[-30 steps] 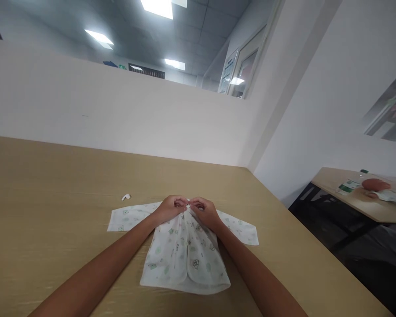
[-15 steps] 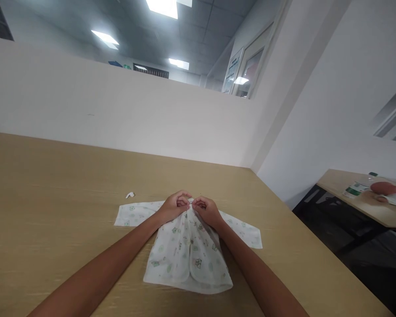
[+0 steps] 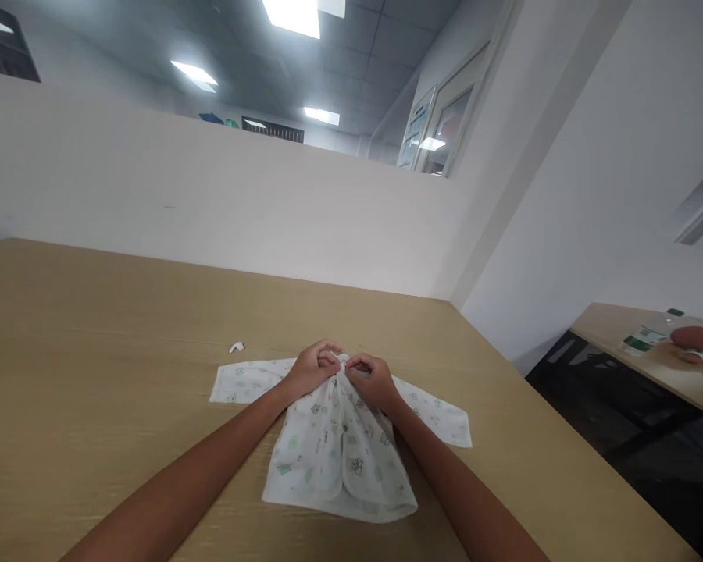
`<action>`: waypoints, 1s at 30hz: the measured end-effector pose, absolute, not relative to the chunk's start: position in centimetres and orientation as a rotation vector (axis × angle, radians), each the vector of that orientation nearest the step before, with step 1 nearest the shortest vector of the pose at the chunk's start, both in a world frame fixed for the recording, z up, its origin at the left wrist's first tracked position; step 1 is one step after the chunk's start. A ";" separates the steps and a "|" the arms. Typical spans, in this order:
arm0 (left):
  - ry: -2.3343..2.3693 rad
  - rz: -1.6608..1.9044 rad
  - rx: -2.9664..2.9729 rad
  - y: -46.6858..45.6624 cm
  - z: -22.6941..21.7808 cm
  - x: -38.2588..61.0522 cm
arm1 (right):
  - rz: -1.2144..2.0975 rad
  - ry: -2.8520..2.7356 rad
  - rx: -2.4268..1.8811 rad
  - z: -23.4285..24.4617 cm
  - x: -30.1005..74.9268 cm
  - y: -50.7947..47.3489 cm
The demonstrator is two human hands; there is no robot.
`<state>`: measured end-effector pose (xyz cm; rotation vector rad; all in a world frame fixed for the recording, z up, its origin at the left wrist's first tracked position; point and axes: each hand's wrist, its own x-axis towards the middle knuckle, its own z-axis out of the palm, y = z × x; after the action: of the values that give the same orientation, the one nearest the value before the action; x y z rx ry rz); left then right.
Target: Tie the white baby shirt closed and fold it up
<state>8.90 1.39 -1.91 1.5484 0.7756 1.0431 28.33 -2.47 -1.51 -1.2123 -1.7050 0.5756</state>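
At lower centre, the shirt [image 3: 322, 460] was pinched at its neck by left hand [image 3: 313, 368] and right hand [image 3: 376, 381], apparently for alignment.

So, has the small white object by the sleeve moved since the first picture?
No. Against the wall mark, the small white object holds its place; the whole scene slid right in view.

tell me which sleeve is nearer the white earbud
The sleeve by the left hand: the earbud lies just beyond it; the other sleeve, by the right hand, is farther off.
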 end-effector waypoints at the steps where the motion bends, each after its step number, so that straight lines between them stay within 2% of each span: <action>1: 0.768 1.046 1.551 1.4 -1.9 8.9 | 0.581 -1.696 -1.214 -1.5 28.3 -2.5; 23: 0.777 1.042 1.666 0.9 -1.2 8.6 | 0.792 -1.882 -1.084 -0.7 29.6 -1.9; 30: 0.979 1.007 2.160 1.3 -1.5 8.4 | 0.290 -1.846 -1.273 -2.8 28.7 -1.1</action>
<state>8.37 1.28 -1.52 2.1600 0.9785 1.0069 28.69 -1.11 -2.77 -1.2732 -1.8455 0.2900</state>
